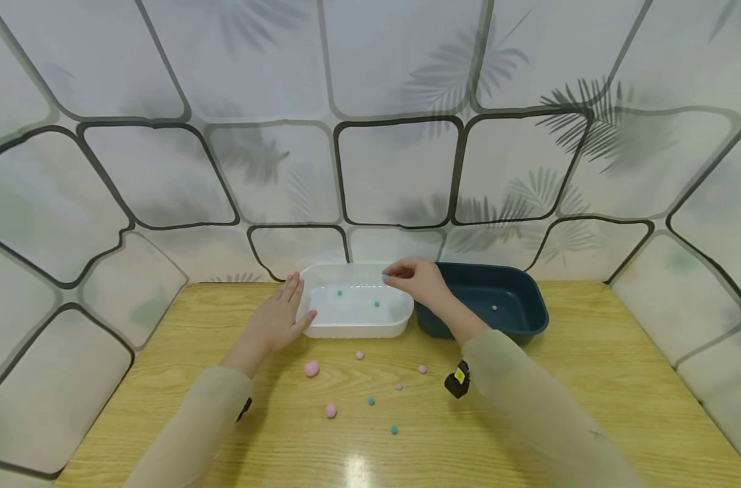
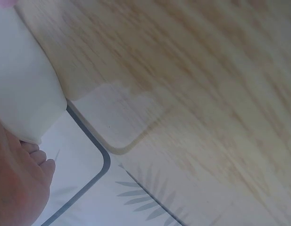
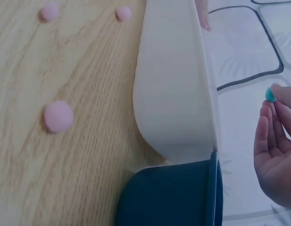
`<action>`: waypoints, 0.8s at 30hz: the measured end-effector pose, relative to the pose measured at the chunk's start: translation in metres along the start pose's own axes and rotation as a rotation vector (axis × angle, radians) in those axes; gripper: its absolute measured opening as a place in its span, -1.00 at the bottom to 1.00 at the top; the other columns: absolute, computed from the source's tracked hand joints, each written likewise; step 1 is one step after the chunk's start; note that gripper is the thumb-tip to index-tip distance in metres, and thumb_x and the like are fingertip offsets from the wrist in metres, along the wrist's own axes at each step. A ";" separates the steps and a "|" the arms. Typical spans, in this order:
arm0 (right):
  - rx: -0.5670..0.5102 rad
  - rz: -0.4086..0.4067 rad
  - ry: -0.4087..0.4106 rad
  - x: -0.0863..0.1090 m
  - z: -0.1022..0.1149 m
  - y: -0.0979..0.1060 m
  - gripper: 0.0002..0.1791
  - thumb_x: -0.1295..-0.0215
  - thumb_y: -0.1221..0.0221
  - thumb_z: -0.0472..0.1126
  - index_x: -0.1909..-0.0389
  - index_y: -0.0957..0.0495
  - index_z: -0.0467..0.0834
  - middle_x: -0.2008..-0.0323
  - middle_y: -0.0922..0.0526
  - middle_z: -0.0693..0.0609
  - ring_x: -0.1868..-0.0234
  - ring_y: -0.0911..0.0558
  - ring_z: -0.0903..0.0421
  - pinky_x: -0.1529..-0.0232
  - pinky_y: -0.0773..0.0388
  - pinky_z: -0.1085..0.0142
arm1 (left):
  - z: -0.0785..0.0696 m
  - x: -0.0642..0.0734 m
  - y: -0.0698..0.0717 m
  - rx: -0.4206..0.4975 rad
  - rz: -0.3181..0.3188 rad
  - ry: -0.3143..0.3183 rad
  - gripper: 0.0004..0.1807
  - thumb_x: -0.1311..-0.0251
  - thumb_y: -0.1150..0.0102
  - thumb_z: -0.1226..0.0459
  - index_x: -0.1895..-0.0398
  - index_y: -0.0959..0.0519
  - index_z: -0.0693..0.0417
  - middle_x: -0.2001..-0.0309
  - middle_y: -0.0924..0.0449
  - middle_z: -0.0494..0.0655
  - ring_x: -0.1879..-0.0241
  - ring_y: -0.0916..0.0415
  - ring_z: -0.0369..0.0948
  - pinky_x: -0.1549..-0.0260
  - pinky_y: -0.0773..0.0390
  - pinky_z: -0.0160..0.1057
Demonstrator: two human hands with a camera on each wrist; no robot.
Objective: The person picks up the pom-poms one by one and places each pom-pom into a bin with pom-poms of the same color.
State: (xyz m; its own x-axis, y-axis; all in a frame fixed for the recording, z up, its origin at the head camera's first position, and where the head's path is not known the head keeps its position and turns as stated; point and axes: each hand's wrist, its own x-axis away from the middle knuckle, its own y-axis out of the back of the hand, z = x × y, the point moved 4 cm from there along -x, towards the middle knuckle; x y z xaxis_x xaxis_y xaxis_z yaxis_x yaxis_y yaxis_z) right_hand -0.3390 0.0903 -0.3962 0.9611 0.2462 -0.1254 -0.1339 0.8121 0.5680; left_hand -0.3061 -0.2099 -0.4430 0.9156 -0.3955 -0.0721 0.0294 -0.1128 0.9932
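My right hand point(image 1: 420, 281) pinches a small teal pompom point(image 3: 270, 94) between thumb and fingertips, above the right part of the white bin point(image 1: 355, 331). Two teal pompoms lie inside that bin; one point(image 1: 376, 304) is right of its middle. My left hand point(image 1: 277, 318) rests against the bin's left end with its fingers straight. In the left wrist view, part of this hand point(image 2: 22, 181) shows beside the white wall. The dark blue bin point(image 1: 532, 308), partly behind my right forearm, has a small pink pompom point(image 1: 494, 308) in it.
Loose pink pompoms lie on the wooden table point(image 1: 273, 440) before the bins, among them a larger one point(image 1: 311, 369) and another point(image 1: 330, 411). Two teal pompoms lie nearer, one point(image 1: 394, 430) in front. A patterned backdrop point(image 1: 401, 173) stands right behind the bins.
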 end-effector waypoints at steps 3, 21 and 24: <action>-0.023 -0.011 -0.048 -0.008 -0.005 -0.002 -0.73 -0.44 -0.38 -0.10 -0.05 -0.80 -0.13 0.02 -0.81 -0.13 -0.03 -0.74 -0.09 -0.07 -0.72 0.07 | 0.000 0.001 0.000 0.001 0.005 0.001 -0.10 -0.65 0.15 -0.09 -0.64 0.02 0.50 -0.70 0.14 0.38 -0.70 0.12 0.23 -0.67 -0.09 0.16; -0.049 -0.060 -0.115 -0.030 -0.015 -0.006 -0.73 -0.44 -0.37 -0.16 -0.06 -0.77 -0.18 -0.02 -0.79 -0.18 -0.06 -0.72 -0.12 -0.10 -0.72 0.06 | 0.000 0.002 -0.001 0.019 -0.020 0.003 -0.11 -0.65 0.12 -0.08 -0.63 0.00 0.51 -0.69 0.12 0.39 -0.70 0.11 0.25 -0.66 -0.10 0.18; -0.046 -0.071 -0.119 -0.029 -0.014 -0.005 -0.73 -0.45 -0.36 -0.17 -0.06 -0.77 -0.19 -0.02 -0.79 -0.18 -0.06 -0.73 -0.12 -0.11 -0.72 0.06 | -0.001 0.002 0.000 0.019 -0.021 0.003 -0.12 -0.65 0.13 -0.07 -0.63 0.00 0.51 -0.69 0.12 0.39 -0.70 0.11 0.24 -0.67 -0.10 0.17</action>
State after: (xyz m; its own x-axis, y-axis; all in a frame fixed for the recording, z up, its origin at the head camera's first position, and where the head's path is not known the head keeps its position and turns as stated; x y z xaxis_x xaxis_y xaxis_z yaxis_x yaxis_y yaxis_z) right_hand -0.3699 0.0862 -0.4066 0.9900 0.1253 -0.0648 -0.0732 0.8491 0.5231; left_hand -0.3040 -0.2101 -0.4429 0.9162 -0.3897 -0.0930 0.0415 -0.1386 0.9895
